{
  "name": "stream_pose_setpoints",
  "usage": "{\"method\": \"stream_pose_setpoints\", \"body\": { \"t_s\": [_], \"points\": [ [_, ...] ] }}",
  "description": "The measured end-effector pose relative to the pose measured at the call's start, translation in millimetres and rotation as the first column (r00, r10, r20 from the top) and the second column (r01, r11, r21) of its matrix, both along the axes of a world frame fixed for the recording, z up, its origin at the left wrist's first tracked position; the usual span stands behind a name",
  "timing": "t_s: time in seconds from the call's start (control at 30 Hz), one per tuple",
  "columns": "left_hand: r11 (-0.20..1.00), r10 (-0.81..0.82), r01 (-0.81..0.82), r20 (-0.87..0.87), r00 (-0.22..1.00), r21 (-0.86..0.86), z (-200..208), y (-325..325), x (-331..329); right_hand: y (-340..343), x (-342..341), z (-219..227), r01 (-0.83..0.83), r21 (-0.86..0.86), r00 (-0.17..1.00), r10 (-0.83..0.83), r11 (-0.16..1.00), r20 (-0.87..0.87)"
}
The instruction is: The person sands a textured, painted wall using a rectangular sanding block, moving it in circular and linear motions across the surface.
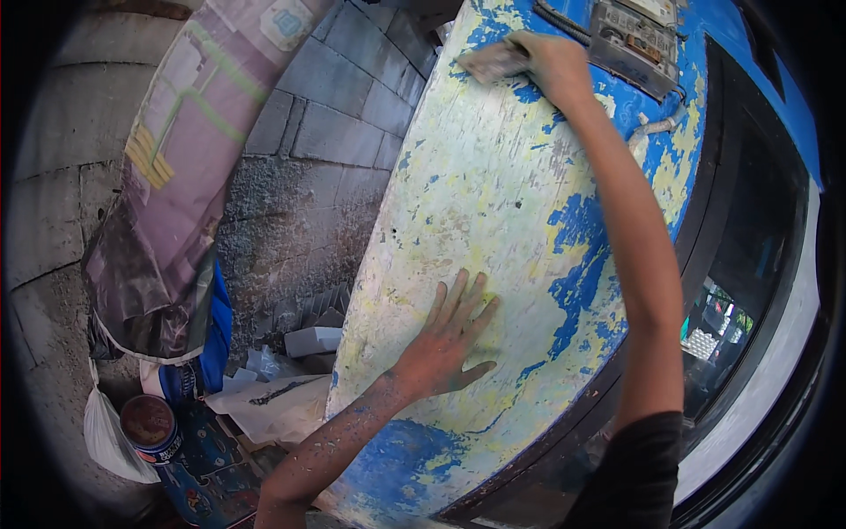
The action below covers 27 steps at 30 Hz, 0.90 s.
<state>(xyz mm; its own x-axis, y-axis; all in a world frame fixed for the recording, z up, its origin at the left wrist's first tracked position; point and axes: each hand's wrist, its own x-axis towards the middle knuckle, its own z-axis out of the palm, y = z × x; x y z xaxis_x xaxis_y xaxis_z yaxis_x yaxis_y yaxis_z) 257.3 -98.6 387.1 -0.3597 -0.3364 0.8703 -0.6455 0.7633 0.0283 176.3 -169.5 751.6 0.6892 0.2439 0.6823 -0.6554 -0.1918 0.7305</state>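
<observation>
A wall fills the middle, its blue paint worn down to pale green, yellow and whitish patches. My left hand lies on its lower part with fingers spread, holding nothing. Paint flecks dot the left forearm. Up near the wall's far end, my right hand is closed on a flat grey-brown scraper, blurred by motion. The scraper's broad end points left and meets the painted surface. Leftover blue paint shows around the scraper and in a long patch beside my right arm.
An electric meter box with a cable and pipe sits at the upper right. Right of the wall is a dark-framed window. A hanging printed sheet and a block wall stand left. Below are a paint can and white bag.
</observation>
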Motion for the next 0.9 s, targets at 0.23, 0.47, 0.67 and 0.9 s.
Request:
{"method": "stream_pose_setpoints", "body": {
  "t_s": [0.23,0.47,0.67,0.9],
  "points": [
    [0.996,0.039,-0.037,-0.02,0.999,0.083,-12,11,17,-1,14,-5,-0.121,-0.011,0.992,0.121,0.993,0.043],
    [0.998,0.031,-0.039,-0.169,0.985,-0.046,-20,-5,4,1,82,-30,-0.192,0.484,0.978,0.208,0.854,0.021],
    [0.803,0.031,-0.324,-0.508,0.861,-0.5,61,26,7,20,-43,-111,-0.048,-0.07,0.961,0.027,0.996,-0.275],
    [0.83,0.279,-0.381,-0.288,0.916,-0.407,177,-12,-26,50,-84,-85,0.083,-0.227,0.945,-0.149,0.97,-0.291]
  ]
}}
